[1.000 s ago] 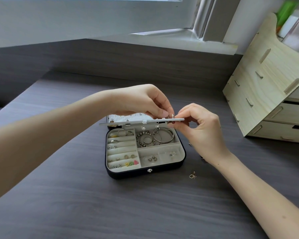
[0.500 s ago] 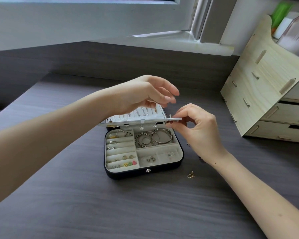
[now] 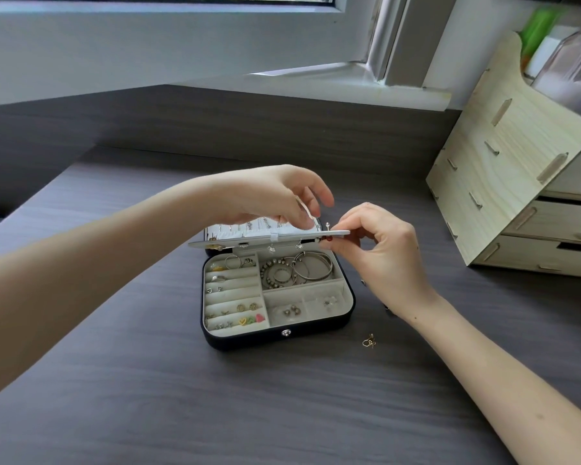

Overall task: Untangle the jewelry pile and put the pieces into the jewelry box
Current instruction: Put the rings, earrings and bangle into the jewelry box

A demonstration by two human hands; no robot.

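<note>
Pinching the earring panel (image 3: 249, 239) at its 3 o'clock end, our right hand (image 3: 383, 260) curls above the open jewelry box (image 3: 249, 340); our left hand (image 3: 265, 196) hovers, fingers loosely bent; 1 gold earring (image 3: 369, 341) lies at 4 o'clock

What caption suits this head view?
Right hand pinches the earring panel over the open jewelry box; left hand hovers above; one gold piece lies on the desk.

Black jewelry box (image 3: 249, 342), cream lining, grey woodgrain desk (image 3: 182, 397).
</note>
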